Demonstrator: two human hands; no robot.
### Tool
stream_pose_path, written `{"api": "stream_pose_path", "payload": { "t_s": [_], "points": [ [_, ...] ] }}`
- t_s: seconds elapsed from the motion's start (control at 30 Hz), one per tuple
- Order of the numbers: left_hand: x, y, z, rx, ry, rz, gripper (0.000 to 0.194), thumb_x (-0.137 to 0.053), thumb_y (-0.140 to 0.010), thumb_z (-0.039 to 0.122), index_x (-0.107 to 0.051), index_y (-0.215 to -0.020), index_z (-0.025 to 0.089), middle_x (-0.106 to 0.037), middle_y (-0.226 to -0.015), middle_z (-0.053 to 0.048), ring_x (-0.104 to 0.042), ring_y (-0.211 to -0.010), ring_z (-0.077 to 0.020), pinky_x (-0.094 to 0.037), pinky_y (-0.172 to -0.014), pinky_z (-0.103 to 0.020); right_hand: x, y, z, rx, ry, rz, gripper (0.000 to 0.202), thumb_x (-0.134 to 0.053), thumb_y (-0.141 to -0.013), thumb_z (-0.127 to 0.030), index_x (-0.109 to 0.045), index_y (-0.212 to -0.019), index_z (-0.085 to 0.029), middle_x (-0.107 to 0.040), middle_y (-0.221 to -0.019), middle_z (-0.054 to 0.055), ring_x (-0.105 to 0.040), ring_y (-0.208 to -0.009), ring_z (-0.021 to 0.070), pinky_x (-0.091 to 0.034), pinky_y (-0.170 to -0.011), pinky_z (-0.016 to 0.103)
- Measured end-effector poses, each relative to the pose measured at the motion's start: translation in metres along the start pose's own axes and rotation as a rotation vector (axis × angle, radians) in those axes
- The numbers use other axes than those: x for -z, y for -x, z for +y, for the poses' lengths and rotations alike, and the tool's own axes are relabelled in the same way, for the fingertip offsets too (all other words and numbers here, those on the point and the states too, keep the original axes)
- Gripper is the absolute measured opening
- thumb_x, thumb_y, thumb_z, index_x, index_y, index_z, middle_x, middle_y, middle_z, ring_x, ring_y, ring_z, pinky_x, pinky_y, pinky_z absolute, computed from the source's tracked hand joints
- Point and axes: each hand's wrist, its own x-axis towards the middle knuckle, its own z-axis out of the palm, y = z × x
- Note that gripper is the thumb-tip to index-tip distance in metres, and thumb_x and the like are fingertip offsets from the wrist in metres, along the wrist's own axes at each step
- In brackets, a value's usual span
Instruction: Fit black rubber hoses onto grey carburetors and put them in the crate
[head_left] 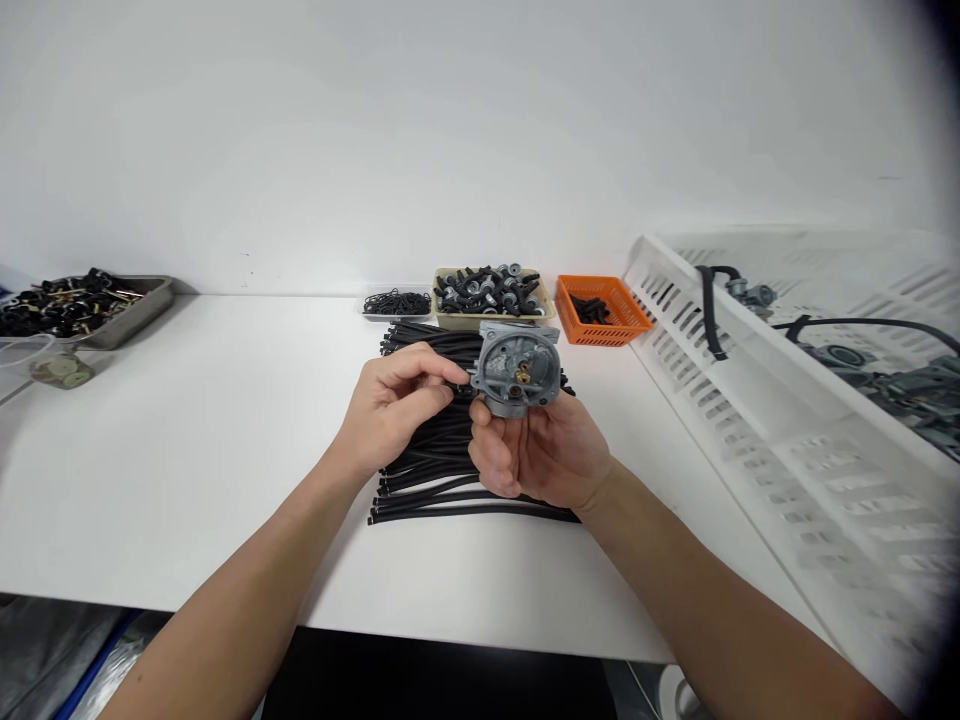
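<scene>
A grey metal carburetor body (519,368) with brass parts inside is held up near the middle of the view, its open face toward me. My right hand (544,452) grips it from below, with the fingers curled under it. At its left edge is my left hand (405,400), thumb and index finger close together; the index fingertip meets the edge of the body. Anything small between those fingertips is too hard to make out. Beneath both hands, many black rubber hoses (427,440) lie side by side on the white table (225,450).
Along the wall stand a clear tray of black rings (397,303), a cream tray of black and grey parts (491,322) and an orange basket (604,310). A white crate (735,400) holding metal parts fills the right. At far left are a metal tray (139,310) and a plastic cup (61,370).
</scene>
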Motion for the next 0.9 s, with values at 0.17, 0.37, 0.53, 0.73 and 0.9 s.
{"api": "stream_pose_path", "payload": {
  "t_s": [0.17, 0.37, 0.53, 0.73, 0.9],
  "points": [
    [0.0004, 0.0001, 0.0016, -0.067, -0.064, -0.004, 0.025, -0.069, -0.085, 0.009, -0.084, -0.086, 0.029, -0.061, -0.077, 0.0, -0.053, -0.07, -0.0125, -0.039, -0.063, -0.03, 0.0005, -0.0009, 0.0012, 0.012, 0.027, -0.003, 0.044, -0.062, -0.097, -0.053, -0.076, -0.1, -0.011, -0.075, -0.073, 0.005, -0.069, -0.061, 0.0172, -0.053, -0.054, 0.026],
    [0.0038, 0.0, -0.0004, -0.098, 0.047, 0.01, 0.022, -0.068, -0.081, 0.006, -0.077, -0.073, 0.024, -0.06, -0.077, 0.0, -0.053, -0.07, -0.0125, -0.041, -0.066, -0.03, 0.0002, -0.0012, 0.0017, -0.004, 0.025, 0.006, 0.041, -0.06, -0.099, -0.049, -0.075, -0.1, -0.011, -0.073, -0.073, 0.005, -0.07, -0.062, 0.0176, -0.054, -0.054, 0.026],
    [0.0025, 0.0009, -0.0024, -0.053, 0.069, 0.025, 0.023, -0.071, -0.082, 0.011, -0.082, -0.092, 0.028, -0.05, -0.071, 0.001, -0.043, -0.066, -0.0132, -0.035, -0.061, -0.03, -0.0001, 0.001, 0.0, 0.022, -0.004, 0.004, 0.041, -0.06, -0.099, -0.048, -0.075, -0.102, -0.011, -0.073, -0.074, 0.005, -0.07, -0.063, 0.0178, -0.054, -0.055, 0.026],
    [0.0021, 0.0027, -0.0004, -0.121, -0.039, -0.007, 0.021, -0.069, -0.084, 0.009, -0.081, -0.08, 0.027, -0.057, -0.076, -0.001, -0.05, -0.069, -0.0134, -0.037, -0.063, -0.032, -0.0001, 0.0019, -0.002, 0.029, 0.007, 0.015, 0.042, -0.056, -0.101, -0.049, -0.075, -0.103, -0.011, -0.072, -0.073, 0.005, -0.068, -0.062, 0.018, -0.052, -0.054, 0.026],
    [0.001, 0.004, 0.0027, -0.099, -0.055, 0.03, 0.024, -0.072, -0.085, 0.013, -0.084, -0.097, 0.031, -0.051, -0.073, 0.001, -0.046, -0.067, -0.0139, -0.037, -0.062, -0.032, -0.001, 0.0023, -0.003, 0.035, 0.037, 0.036, 0.045, -0.05, -0.104, -0.052, -0.073, -0.102, -0.013, -0.07, -0.071, 0.005, -0.066, -0.061, 0.018, -0.05, -0.053, 0.027]
  ]
}}
